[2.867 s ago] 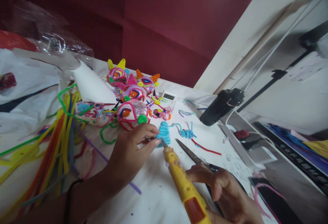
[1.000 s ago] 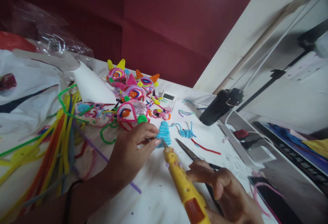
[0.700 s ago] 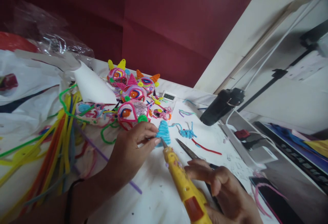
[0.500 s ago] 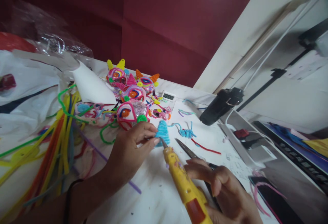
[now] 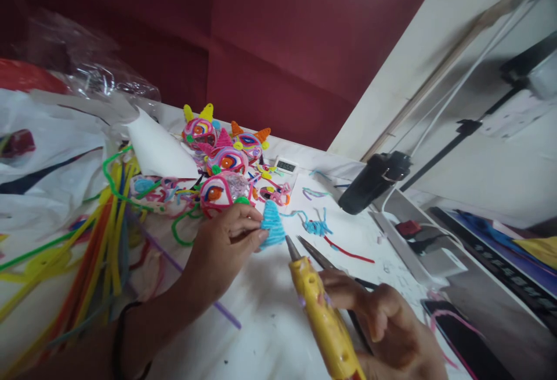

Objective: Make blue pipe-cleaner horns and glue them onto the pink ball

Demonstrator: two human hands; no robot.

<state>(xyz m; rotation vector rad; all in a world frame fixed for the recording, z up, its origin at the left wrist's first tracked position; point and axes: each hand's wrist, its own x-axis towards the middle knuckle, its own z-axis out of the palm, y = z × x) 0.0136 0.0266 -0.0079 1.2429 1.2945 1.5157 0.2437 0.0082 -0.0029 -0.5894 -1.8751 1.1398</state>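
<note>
My left hand [image 5: 228, 252] pinches the left edge of a light-blue fuzzy triangle wound from pipe cleaner [image 5: 273, 226]. A yellow hot glue gun [image 5: 324, 316] lies in my right hand [image 5: 387, 328], its metal nozzle pointing up at the triangle's lower right corner. Beside the gun runs a dark pointed metal tool [image 5: 319, 253], partly behind my right fingers; whether that hand also grips it I cannot tell. Just past my left fingers sits a round pipe-cleaner mask [image 5: 221, 191] with an orange eye and pink outline.
More masks with ears [image 5: 201, 127] stand behind. Loose pipe cleaners [image 5: 98, 241] cover the left side, near a curled white paper [image 5: 161, 151]. A small digital timer [image 5: 286, 165], a blue twisted piece [image 5: 317, 227], a black cylinder on an arm [image 5: 374, 180] and a phone [image 5: 467, 333] are further right.
The glue gun has drawn back down and right, so its nozzle moves off the triangle's face to beside its corner. The blue triangle has shifted slightly left and turned a little.
</note>
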